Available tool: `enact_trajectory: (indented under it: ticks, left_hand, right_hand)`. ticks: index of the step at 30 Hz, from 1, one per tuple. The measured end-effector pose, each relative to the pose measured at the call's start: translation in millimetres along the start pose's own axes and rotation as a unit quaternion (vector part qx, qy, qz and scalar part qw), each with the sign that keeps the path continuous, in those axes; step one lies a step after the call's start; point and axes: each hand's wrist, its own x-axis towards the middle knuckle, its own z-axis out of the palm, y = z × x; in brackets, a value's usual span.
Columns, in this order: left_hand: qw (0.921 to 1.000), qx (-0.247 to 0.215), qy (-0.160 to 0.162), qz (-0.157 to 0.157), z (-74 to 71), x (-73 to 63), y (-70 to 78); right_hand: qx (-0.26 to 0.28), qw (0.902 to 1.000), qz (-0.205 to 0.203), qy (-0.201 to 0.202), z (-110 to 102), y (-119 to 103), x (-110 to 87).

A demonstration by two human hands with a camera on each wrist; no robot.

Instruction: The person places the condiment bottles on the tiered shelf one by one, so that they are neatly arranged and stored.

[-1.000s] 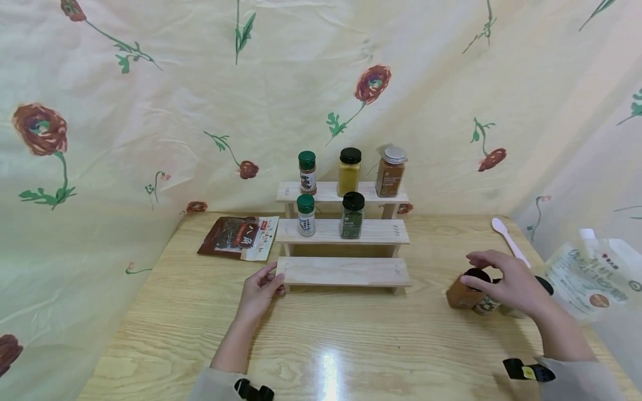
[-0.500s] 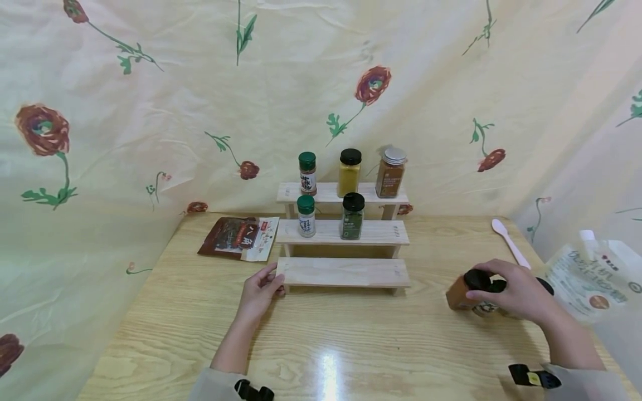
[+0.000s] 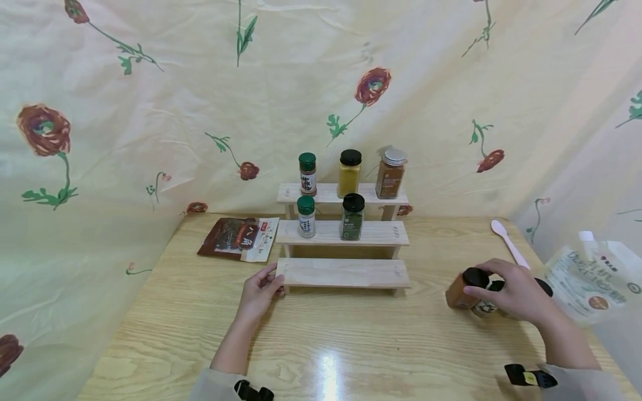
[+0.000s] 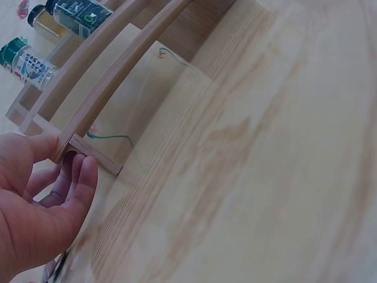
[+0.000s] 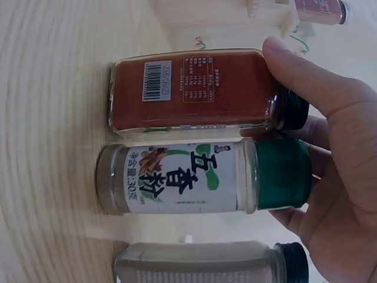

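A three-tier wooden spice rack [image 3: 343,272] stands mid-table. At the left end of its lowest step, my left hand [image 3: 258,295] pinches the board between thumb and fingers. To the right, my right hand [image 3: 521,292] grips an upright jar of red-brown spice [image 5: 188,91] near its black cap, thumb on one side and fingers behind. Right beside that jar stands a green-capped five-spice powder bottle [image 5: 182,177], the fingers passing behind its cap. A third, black-capped jar [image 5: 194,265] is partly cut off in the right wrist view; my hand mostly hides it in the head view.
On the rack's upper two steps stand several spice jars, among them a yellow one [image 3: 349,175] and a green one [image 3: 352,220]. A brown packet [image 3: 236,238] lies left of the rack. A white spoon [image 3: 510,244] and a spouted pouch [image 3: 584,278] are at the right.
My right hand has lowered a little onto the red-brown spice jar, its fingers closing around the jar's top. My left hand stays at the rack's end.
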Motion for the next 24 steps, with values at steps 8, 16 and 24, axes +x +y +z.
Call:
enact_trajectory:
  ticks: [8,16,24]
  left_hand:
    - [1.0,0.005,-0.001,-0.002,0.0,-0.8,0.3]
    - [1.0,0.007,0.0,-0.005,-0.8,-1.9,1.5]
    - [0.9999,0.005,-0.008,-0.004,-1.2,-1.6,2.0]
  right_hand:
    - [0.057,0.9962,0.004,0.067,-2,-10,12.7]
    - [0.071,0.9913,0.046,0.101,-11,-31,33.3]
    - [0.071,0.9904,0.021,0.116,-14,-47,55.0]
